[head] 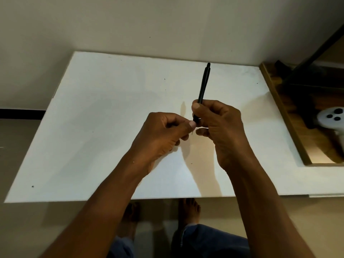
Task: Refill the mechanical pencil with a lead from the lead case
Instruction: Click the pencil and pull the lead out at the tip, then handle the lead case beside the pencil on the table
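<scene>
A black mechanical pencil [203,84] is held above the white tabletop [104,112], its push-button end pointing up and away. My right hand [221,127] grips its lower barrel in a fist. My left hand [163,135] pinches thumb and forefinger at the pencil's lower tip end. A thin dark sliver [192,133] pokes out below the left thumb, in line with the pencil; I cannot tell whether it is a lead or the metal tip. No lead case is in view.
A wooden tray [279,101] lies at the table's right edge, holding a white controller [333,118] and dark objects. A wall stands just behind the table. Below the near edge I see my feet and knees.
</scene>
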